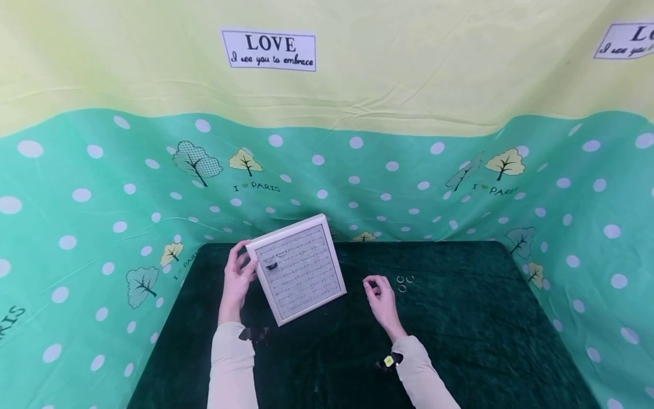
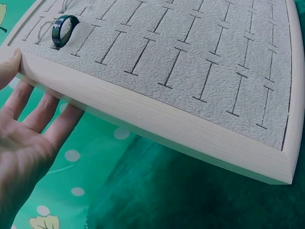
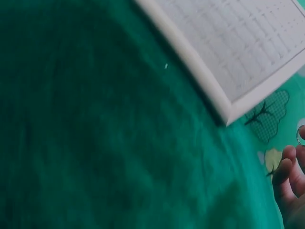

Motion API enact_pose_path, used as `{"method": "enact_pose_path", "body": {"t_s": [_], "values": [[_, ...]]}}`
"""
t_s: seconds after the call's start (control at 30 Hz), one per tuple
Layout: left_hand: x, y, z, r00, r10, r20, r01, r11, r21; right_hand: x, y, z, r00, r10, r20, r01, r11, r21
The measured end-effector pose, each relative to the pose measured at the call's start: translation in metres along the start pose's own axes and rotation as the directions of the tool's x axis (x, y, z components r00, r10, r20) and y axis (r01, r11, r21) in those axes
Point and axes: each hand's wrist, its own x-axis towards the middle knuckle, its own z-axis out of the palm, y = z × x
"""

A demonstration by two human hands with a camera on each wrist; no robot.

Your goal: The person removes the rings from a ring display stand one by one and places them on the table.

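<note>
Head view: left grip (image 1: 238, 279) holds ring tray (image 1: 302, 275) by one corner.

A curtained booth (image 1: 587, 187): printed fabric (image 1: 337, 187) hangs round 3 sides of a cloth-covered table (image 1: 470, 329).

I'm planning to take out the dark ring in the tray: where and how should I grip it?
I'd pinch the dark ring by the exposed part of its band, coming from the front of the tray: it stands up out of the grey padding, which should leave that part reachable.
</note>
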Motion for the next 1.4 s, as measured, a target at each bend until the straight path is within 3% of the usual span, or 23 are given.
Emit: {"method": "enact_pose_path", "body": {"t_s": [0.83,1.17,1.4], "values": [[0.001,0.001,0.002,1.000,0.000,0.001,0.000,0.999,-0.038,-0.010,0.040,-0.053,0.999,-0.050,-0.016,0.047,0.992,-0.116],[-0.001,0.002,0.002,1.000,-0.009,0.010,0.009,0.999,-0.036,-0.010,0.055,-0.083,0.995,-0.092,-0.030,0.083,0.973,-0.216],[-0.001,0.001,0.001,1.000,-0.007,0.007,0.008,1.000,-0.017,-0.005,0.066,-0.098,0.997,-0.073,-0.031,0.062,0.963,-0.263]]}}
